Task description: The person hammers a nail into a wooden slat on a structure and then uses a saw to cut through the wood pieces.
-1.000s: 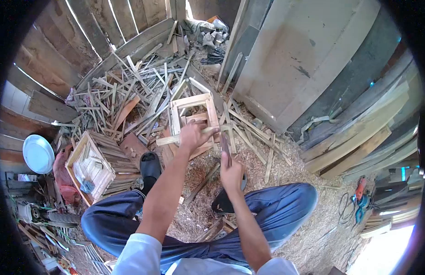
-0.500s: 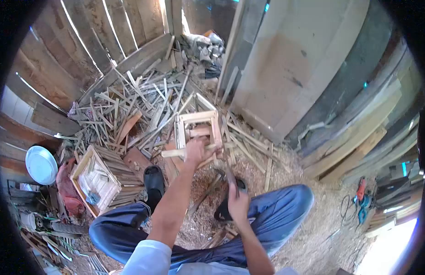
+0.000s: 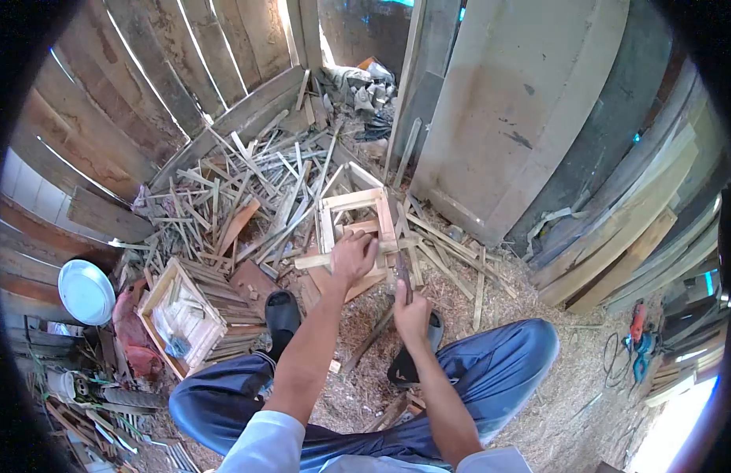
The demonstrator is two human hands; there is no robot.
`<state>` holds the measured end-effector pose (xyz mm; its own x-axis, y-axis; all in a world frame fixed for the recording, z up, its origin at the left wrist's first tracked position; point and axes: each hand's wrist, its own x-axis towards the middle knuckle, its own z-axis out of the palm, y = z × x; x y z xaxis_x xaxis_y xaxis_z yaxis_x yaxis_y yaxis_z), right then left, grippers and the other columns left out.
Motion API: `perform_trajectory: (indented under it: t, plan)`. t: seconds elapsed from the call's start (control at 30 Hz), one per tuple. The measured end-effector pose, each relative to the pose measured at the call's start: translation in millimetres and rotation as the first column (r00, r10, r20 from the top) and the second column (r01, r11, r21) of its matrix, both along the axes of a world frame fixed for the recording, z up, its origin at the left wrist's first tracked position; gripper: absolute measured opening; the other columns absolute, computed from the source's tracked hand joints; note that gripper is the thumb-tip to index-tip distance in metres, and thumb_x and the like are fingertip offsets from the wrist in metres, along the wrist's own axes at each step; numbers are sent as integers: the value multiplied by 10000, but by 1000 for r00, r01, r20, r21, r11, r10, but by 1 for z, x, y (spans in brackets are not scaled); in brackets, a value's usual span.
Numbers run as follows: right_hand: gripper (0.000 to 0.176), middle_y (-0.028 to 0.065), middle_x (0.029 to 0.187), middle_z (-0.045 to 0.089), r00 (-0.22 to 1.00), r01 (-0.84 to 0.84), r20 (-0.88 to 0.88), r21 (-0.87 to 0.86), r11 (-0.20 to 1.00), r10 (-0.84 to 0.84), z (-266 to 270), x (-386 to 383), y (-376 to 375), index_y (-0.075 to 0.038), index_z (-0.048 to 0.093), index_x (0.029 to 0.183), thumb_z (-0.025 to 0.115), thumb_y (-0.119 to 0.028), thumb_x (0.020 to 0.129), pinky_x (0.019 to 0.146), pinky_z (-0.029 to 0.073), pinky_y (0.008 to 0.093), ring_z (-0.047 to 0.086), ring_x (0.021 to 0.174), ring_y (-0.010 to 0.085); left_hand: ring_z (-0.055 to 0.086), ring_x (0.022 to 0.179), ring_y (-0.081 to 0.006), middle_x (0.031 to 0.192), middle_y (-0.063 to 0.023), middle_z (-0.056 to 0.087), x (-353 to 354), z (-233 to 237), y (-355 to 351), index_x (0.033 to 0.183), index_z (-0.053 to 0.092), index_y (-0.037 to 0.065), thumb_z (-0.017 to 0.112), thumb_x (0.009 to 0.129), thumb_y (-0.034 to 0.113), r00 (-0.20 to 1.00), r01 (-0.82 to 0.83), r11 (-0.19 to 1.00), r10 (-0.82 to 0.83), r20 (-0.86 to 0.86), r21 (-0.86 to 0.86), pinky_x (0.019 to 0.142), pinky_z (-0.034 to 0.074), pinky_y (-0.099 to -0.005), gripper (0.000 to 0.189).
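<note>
In front of me stands a small box-like wooden frame (image 3: 352,197) built of pale slats. A light wooden strip (image 3: 312,261) lies crosswise at its near side. My left hand (image 3: 353,257) is closed over this strip, its fingers reaching toward the frame's opening. My right hand (image 3: 413,317) is wrapped round the handle of a dark, narrow tool (image 3: 403,266), whose kind I cannot make out. The tool points away from me, its far end beside the strip's right end.
Scrap slats (image 3: 263,189) are heaped behind and left of the frame. A wooden crate (image 3: 180,319) holding a plastic bag stands at left, near a pale basin (image 3: 86,292). Boards (image 3: 618,236) lean along the right wall. A blue power tool (image 3: 641,359) lies on the right.
The whole view has shifted slightly, with things now further right. My right hand and the tool have moved up toward the strip's end. The left hand stays on the strip.
</note>
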<state>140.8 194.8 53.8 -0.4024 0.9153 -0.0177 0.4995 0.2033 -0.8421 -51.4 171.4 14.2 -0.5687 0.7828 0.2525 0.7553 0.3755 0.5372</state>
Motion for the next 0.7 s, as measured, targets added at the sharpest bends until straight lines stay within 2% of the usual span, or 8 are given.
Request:
perform_trajectory:
  t: [0.07,0.1,0.23,0.33,0.4,0.43,0.57,0.7]
  plan:
    - [536,222,497,518,997,-60,48,-8,998,61,-13,4,13,66,598,644,560,-367,957,487,401,453,552,445,346,601,979,-309,968,-116,640,5,16,-1,932,685,62,570,857,398,996,87,991,-90,-23,-100,843,497,-430,363]
    - [544,226,499,518,999,-49,-15,57,997,50,-11,5,13,61,598,643,554,-380,959,492,402,459,557,446,347,591,1028,-307,994,-111,616,3,9,-5,1007,658,82,649,788,323,987,144,986,-149,-56,-86,869,499,-432,326]
    - [560,262,561,570,997,-71,-29,73,995,73,2,3,11,46,657,670,527,-415,959,558,469,488,618,562,424,606,1042,-294,1073,-112,600,-12,-9,-13,1141,592,100,736,699,163,968,210,958,-232,-93,-197,871,521,-410,469]
    - [543,248,564,584,983,-161,75,-57,985,165,2,6,8,46,678,713,521,-412,960,601,487,492,615,566,427,616,993,-332,1062,-135,613,-24,-3,-17,1081,601,76,766,680,186,967,226,940,-248,-57,-255,828,528,-426,447]
    - [531,258,615,611,984,-176,73,216,960,164,-8,3,-7,41,687,724,516,-403,961,608,501,499,614,587,435,637,1003,-289,1075,-119,624,-24,6,-28,1106,587,104,756,704,193,971,185,917,-226,-78,-353,803,548,-400,445]
    - [519,259,595,574,973,-136,-150,231,964,173,7,-2,-17,46,634,677,546,-382,957,562,437,488,602,568,419,640,1002,-291,1080,-117,632,-22,11,-39,1107,587,102,760,708,206,969,180,917,-229,-99,-357,805,549,-403,448]
    - [500,280,674,613,979,-189,79,24,982,186,0,7,-45,38,679,782,512,-396,966,642,484,495,636,698,455,655,946,-322,1056,-114,645,-16,11,-84,1059,613,95,761,703,182,985,144,916,-169,-33,-375,806,545,-427,395]
    - [514,289,695,614,962,-265,-63,40,963,267,4,12,-56,45,668,770,499,-396,972,650,486,487,645,730,448,650,948,-352,1046,-157,657,-8,16,-96,1052,647,62,685,799,311,992,126,954,-127,14,-273,822,530,-455,358]
